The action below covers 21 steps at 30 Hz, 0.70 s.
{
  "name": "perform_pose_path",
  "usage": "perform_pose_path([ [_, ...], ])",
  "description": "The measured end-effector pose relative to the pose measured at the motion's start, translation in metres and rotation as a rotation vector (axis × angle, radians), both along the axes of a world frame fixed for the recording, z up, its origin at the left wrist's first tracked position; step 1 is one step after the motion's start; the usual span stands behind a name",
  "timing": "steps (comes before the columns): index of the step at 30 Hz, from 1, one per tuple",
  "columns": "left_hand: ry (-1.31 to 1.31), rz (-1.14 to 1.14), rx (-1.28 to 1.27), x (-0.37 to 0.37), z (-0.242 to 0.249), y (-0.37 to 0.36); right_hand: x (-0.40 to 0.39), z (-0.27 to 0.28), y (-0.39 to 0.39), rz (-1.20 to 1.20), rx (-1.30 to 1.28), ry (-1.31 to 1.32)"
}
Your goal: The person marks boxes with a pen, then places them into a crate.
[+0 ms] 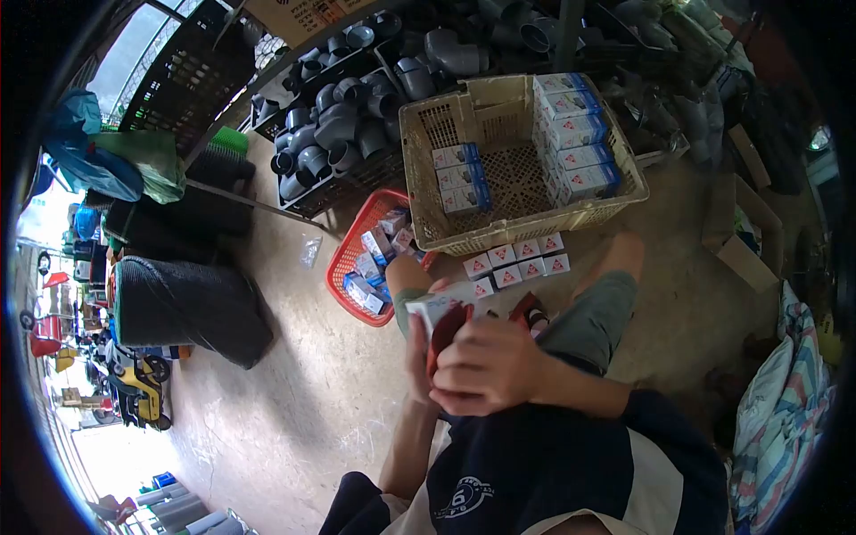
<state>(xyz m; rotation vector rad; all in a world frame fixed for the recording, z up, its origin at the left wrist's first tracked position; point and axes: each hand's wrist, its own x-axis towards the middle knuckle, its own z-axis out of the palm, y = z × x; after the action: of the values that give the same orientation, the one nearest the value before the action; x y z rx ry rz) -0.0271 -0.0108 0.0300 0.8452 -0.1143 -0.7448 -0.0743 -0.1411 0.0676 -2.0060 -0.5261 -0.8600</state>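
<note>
My left hand (416, 361) is closed around a small white box (419, 308) in front of my lap. Pressed up against that box is a dark red curved object (445, 335), gripped by my right hand (489, 366); its kind is blurred and partly covered by my fingers. Just beyond my hands, on the floor, stand several small white boxes (505, 255) with red triangle marks, set in rows. A red basket (335, 283) left of my knee holds a loose heap of white and blue boxes (376, 244).
A beige plastic crate (526, 217) ahead holds stacked white and blue boxes (584, 153) along its right side and a shorter row at left. Behind it are black crates of grey pipe fittings (339, 125). A dark mesh roll (187, 308) stands left, an open cardboard box (744, 234) right.
</note>
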Motion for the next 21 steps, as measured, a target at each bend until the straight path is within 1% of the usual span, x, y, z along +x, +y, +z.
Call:
perform_pose_path([
  [3, -0.03, -0.037, 0.222, -0.015, -0.004, 0.008, 0.028, 0.001, -0.03, -0.059, 0.092, 0.141],
  [4, -0.048, -0.059, 0.305, -0.02, -0.006, 0.01, 0.036, 0.002, -0.03, -0.111, 0.14, 0.153],
  [6, 0.004, 0.023, 0.253, -0.011, -0.004, 0.002, 0.034, -0.006, -0.017, -0.001, 0.09, 0.059],
  [7, 0.086, 0.06, 0.156, -0.002, -0.006, 0.002, 0.03, -0.009, -0.012, 0.054, 0.062, 0.008],
  [8, 0.17, 0.098, 0.061, 0.006, -0.005, 0.004, 0.014, -0.009, 0.001, 0.1, 0.029, 0.056],
  [9, 0.182, 0.122, 0.127, 0.012, 0.01, 0.005, 0.007, -0.01, 0.006, 0.15, 0.048, 0.071],
  [11, 0.278, 0.076, -0.117, 0.017, 0.006, 0.015, 0.0, -0.014, 0.007, 0.253, 0.082, 0.097],
  [12, 0.215, 0.098, -0.03, 0.012, 0.006, 0.013, 0.006, -0.014, 0.001, 0.224, 0.111, 0.146],
  [14, 0.082, 0.139, 0.142, -0.002, 0.003, 0.0, 0.027, -0.012, -0.013, 0.005, 0.12, 0.147],
  [15, 0.093, 0.136, 0.194, -0.009, 0.003, 0.0, 0.035, -0.01, -0.017, -0.106, 0.125, 0.148],
  [16, 0.105, 0.133, 0.245, -0.017, 0.003, 0.002, 0.041, -0.008, -0.017, -0.122, 0.173, 0.172],
  [18, 0.156, 0.179, 0.249, -0.014, 0.003, 0.001, 0.033, -0.007, -0.011, -0.044, 0.145, 0.229],
  [19, 0.199, 0.224, 0.206, -0.007, 0.001, 0.001, 0.026, -0.007, -0.006, -0.006, 0.132, 0.257],
  [20, 0.234, 0.151, -0.029, -0.001, 0.002, 0.009, 0.016, -0.01, 0.001, -0.003, 0.156, 0.278],
  [21, 0.136, 0.187, 0.086, 0.006, 0.001, 0.013, 0.008, -0.01, 0.005, 0.009, 0.157, 0.359],
])
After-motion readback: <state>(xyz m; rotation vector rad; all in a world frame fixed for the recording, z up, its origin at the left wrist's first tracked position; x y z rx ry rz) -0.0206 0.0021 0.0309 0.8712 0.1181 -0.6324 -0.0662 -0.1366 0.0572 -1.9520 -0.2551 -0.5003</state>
